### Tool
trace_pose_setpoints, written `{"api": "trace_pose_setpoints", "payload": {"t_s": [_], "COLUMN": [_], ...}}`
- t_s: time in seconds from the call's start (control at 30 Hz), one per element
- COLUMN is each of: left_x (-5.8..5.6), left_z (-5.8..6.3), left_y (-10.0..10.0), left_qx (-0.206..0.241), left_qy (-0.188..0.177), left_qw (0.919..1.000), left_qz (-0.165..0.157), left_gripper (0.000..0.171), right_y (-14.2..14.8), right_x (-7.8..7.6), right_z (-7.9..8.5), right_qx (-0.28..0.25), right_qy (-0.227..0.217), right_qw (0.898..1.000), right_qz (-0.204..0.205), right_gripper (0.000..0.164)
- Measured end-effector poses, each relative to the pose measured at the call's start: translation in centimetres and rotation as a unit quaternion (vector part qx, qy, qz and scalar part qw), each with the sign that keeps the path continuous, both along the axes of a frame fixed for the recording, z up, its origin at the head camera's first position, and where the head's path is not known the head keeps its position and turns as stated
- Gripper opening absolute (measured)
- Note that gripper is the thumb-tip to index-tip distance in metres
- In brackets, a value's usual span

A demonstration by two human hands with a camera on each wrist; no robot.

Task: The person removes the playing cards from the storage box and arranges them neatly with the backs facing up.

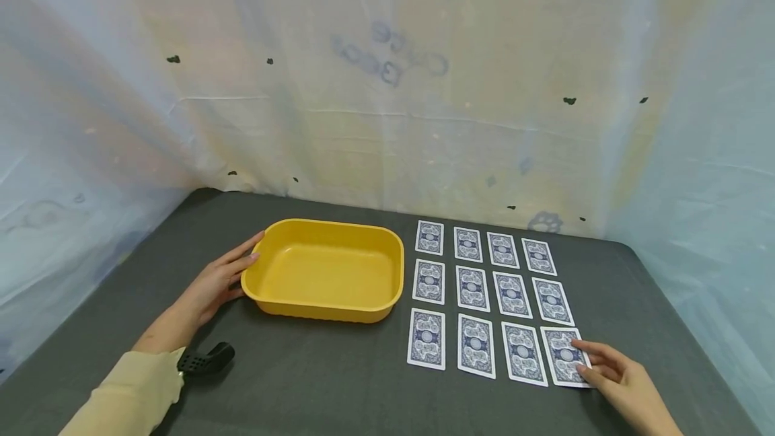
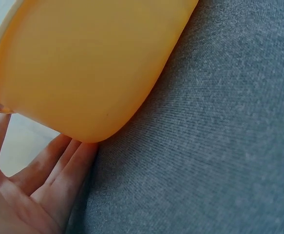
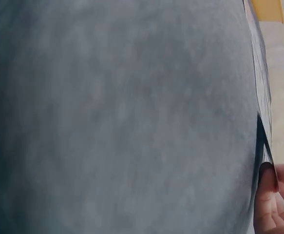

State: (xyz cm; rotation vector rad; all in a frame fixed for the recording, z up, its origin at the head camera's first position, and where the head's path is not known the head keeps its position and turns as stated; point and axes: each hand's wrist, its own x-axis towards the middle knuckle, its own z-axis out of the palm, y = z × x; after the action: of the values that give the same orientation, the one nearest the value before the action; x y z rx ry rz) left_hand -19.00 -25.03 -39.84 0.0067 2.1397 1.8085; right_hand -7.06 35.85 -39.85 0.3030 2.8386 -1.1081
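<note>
A yellow plastic basin [image 1: 327,315] stands on the dark cloth, left of several playing cards. My left hand [image 1: 208,288] holds its left end; the left wrist view shows the fingers [image 2: 68,165] against the basin's outer side and low edge. Face down in rows lie the playing cards, with blue and white patterned backs. At the near right corner, my right hand [image 1: 626,382] pinches the right edge of a playing card [image 1: 563,355] between thumb and finger. That edge is tilted up off the cloth in the right wrist view, where the thumb [image 3: 264,200] shows.
A dark grey cloth [image 1: 303,375] covers the table. Pale hanging sheets [image 1: 387,153] close in the back and both sides. Other cards, such as the neighbouring playing card [image 1: 523,353], lie close beside the pinched one. A black wrist device [image 1: 206,358] is on the left wrist.
</note>
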Motion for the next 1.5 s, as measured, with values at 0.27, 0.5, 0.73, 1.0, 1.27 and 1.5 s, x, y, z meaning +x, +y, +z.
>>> {"api": "trace_pose_setpoints", "payload": {"t_s": [0.27, 0.5, 0.73, 1.0, 1.27, 1.5], "left_x": [0.0, 0.1, 0.1, -0.1, 0.0, 0.1], "left_z": [-0.1, -0.1, 0.0, 0.2, 0.5, 1.5], "left_y": [0.2, 0.3, 0.2, 0.2, 0.1, 0.3], "left_qx": [-0.017, -0.020, -0.022, -0.040, -0.069, -0.181], "left_qy": [0.006, 0.000, 0.005, 0.010, 0.024, 0.088], "left_qw": [0.9998, 0.9996, 0.9996, 0.9991, 0.9972, 0.9794], "left_qz": [0.013, 0.022, 0.018, 0.013, 0.014, 0.014], "left_gripper": [0.069, 0.068, 0.068, 0.069, 0.070, 0.063], "right_y": [0.4, 0.4, 1.0, 1.3, 0.8, -1.8], "right_x": [-0.4, -1.2, -1.8, -2.2, -2.7, -3.6], "right_z": [0.1, 1.3, 1.6, 1.6, 1.6, 1.7], "right_qx": [0.046, 0.145, 0.209, 0.246, 0.234, 0.230], "right_qy": [0.014, -0.021, 0.011, 0.029, 0.049, 0.187], "right_qw": [0.998, 0.983, 0.956, 0.940, 0.944, 0.935], "right_qz": [0.046, 0.109, 0.204, 0.234, 0.227, 0.194], "right_gripper": [0.045, 0.045, 0.042, 0.043, 0.041, 0.026]}}
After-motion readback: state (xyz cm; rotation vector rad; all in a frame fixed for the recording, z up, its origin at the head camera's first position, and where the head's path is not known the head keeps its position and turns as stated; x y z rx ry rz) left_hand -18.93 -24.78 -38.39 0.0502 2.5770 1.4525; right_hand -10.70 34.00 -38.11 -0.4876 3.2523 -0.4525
